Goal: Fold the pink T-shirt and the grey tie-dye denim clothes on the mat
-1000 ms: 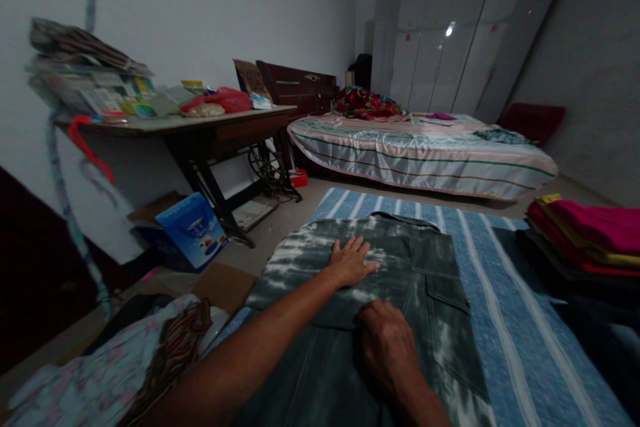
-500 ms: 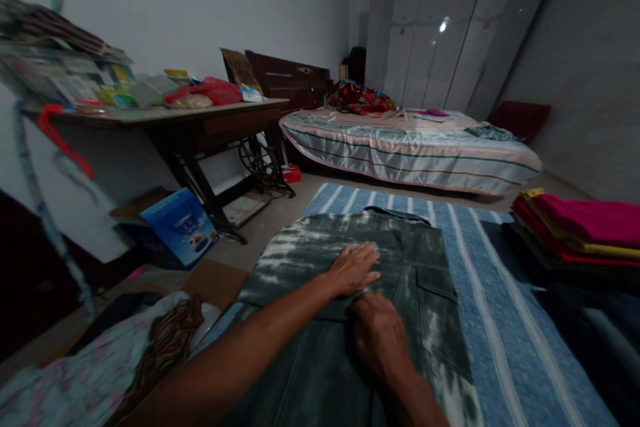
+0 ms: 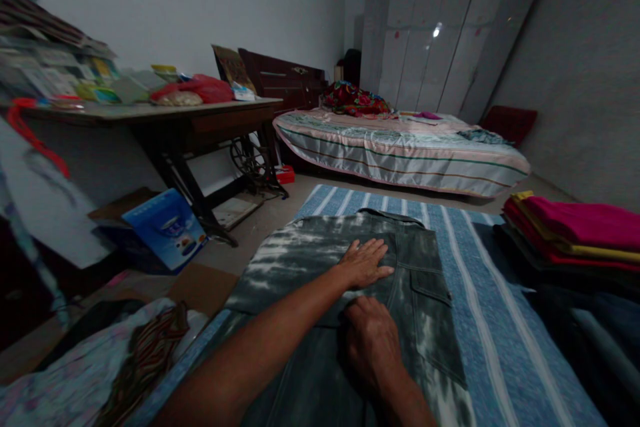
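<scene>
A dark grey-green denim jacket [image 3: 430,320] with pale tie-dye streaks lies spread on a blue-and-white striped cloth [image 3: 480,320]. Its collar points away from me, and a flap pocket shows on the right side. My left hand [image 3: 364,263] rests flat on the jacket's upper middle, fingers stretched out and spread. Just nearer to me, my right hand [image 3: 374,337] is closed, its fingers curled down on the jacket's middle part. Its fingertips are partly hidden, and the fabric there looks pinched under them.
Folded pink, yellow and red clothes [image 3: 575,227] are stacked on the right, with dark clothes in front. On the left stand a cluttered sewing-machine table [image 3: 200,113] and a blue carton [image 3: 167,230]. Loose clothes [image 3: 90,367] lie at lower left; a bed [image 3: 400,153] stands beyond.
My left hand has slid slightly right across the jacket. My right hand has drawn back a little towards me, leaving a wider gap between them. The view has turned slightly right.
</scene>
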`<action>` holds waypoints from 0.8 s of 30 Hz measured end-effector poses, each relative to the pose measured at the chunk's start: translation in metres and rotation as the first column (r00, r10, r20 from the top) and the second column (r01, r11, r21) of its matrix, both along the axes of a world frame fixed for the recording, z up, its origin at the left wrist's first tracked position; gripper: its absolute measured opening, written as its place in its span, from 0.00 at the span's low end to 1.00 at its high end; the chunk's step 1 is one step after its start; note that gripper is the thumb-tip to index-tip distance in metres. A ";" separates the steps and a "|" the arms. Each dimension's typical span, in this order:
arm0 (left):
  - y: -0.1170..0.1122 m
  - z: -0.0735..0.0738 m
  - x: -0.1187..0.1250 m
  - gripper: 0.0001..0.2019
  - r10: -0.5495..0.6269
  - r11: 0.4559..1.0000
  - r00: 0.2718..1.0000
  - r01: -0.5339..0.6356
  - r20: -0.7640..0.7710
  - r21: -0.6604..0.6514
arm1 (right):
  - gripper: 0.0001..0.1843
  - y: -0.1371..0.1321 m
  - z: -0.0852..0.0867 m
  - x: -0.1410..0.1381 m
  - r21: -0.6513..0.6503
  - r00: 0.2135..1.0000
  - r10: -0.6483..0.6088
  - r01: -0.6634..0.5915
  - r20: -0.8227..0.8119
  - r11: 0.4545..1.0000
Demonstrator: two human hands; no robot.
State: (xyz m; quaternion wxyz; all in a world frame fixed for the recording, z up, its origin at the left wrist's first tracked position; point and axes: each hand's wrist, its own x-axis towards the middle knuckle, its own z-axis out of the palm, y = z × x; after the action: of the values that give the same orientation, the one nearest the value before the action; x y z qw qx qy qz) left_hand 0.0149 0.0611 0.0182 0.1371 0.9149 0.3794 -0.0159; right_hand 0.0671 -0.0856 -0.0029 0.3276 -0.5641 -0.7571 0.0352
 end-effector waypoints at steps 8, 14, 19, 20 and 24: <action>0.012 -0.001 0.014 0.34 -0.064 0.994 0.997 0.061 0.037 0.090 | 0.11 -0.001 0.001 0.000 -0.009 1.000 -0.010 0.010 0.011 1.000; 0.016 -0.004 0.026 0.33 -0.012 0.998 0.999 0.008 0.045 0.070 | 0.12 -0.002 -0.002 0.002 -0.022 1.000 0.012 -0.012 -0.014 1.000; 0.004 -0.004 0.027 0.36 0.106 0.988 0.993 -0.112 0.055 0.107 | 0.16 -0.002 -0.005 0.005 -0.041 0.997 0.061 -0.064 -0.051 0.997; 0.000 -0.004 0.025 0.36 0.111 0.986 0.992 -0.117 0.059 0.116 | 0.17 -0.002 -0.005 0.005 -0.040 0.997 0.064 -0.066 -0.053 0.997; -0.016 -0.003 0.007 0.36 0.038 0.998 0.998 -0.041 0.043 0.053 | 0.15 -0.002 -0.006 0.005 -0.017 0.997 0.064 -0.065 -0.036 0.998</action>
State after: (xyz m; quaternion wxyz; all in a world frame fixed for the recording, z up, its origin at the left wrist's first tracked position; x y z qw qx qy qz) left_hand 0.0221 0.0454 0.0151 0.1204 0.9107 0.3947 0.0162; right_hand 0.0725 -0.0880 -0.0089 0.3347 -0.5417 -0.7685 0.0626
